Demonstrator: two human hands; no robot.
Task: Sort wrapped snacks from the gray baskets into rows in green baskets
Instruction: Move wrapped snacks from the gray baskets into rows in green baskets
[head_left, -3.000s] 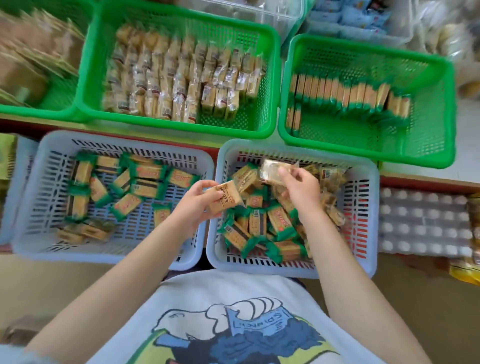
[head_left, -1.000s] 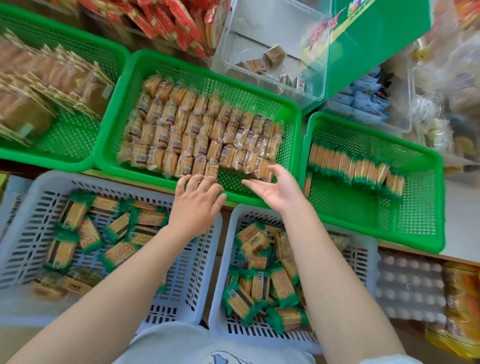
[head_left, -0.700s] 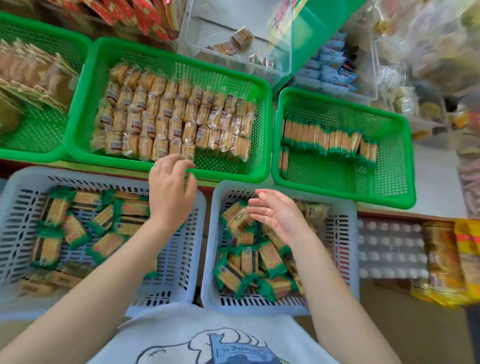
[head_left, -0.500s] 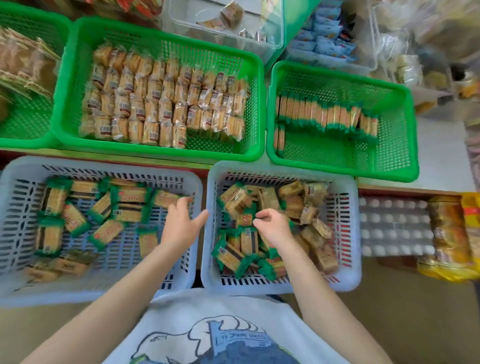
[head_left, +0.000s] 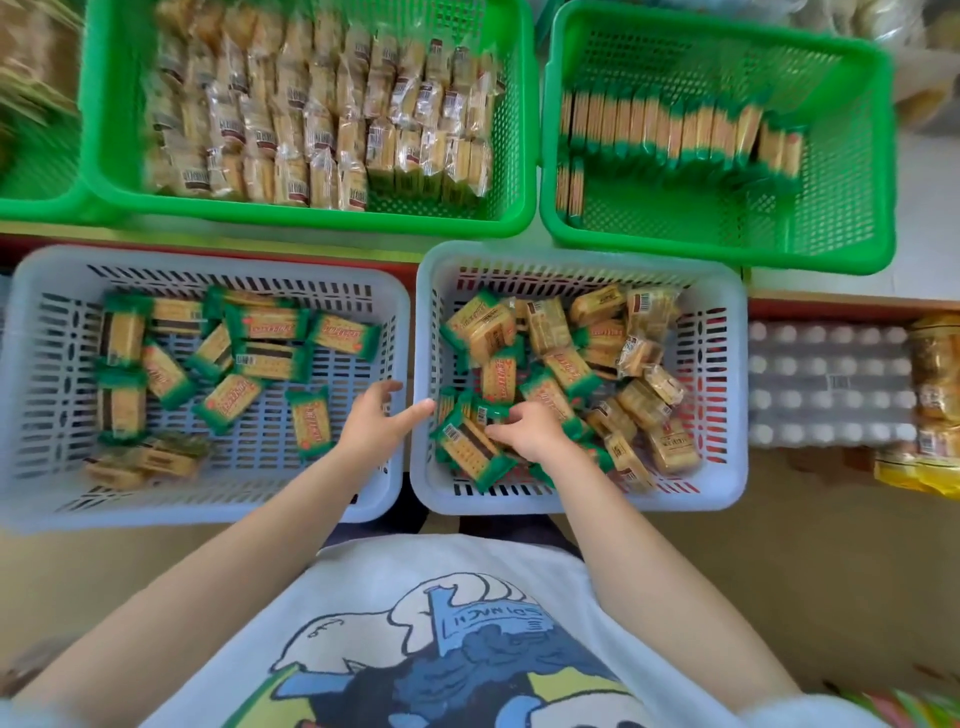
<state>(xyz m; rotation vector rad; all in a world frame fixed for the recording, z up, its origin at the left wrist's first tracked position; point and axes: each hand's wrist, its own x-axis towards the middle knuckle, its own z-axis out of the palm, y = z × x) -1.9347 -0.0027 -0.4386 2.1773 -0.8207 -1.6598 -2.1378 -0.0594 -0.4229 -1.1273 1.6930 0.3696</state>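
You are at the picking step. Your right hand (head_left: 527, 428) is in the right gray basket (head_left: 719, 467), fingers curled down onto the snacks (head_left: 545, 358); I cannot tell if it holds one. Your left hand (head_left: 374, 423) is spread wide and holds nothing, just left of that basket. Next, grab one snack and carry it up to a green basket (head_left: 831, 249).

single head view, looking steeply down and forward, close over gray baskets (head_left: 576, 260); green baskets (head_left: 717, 249) beyond.
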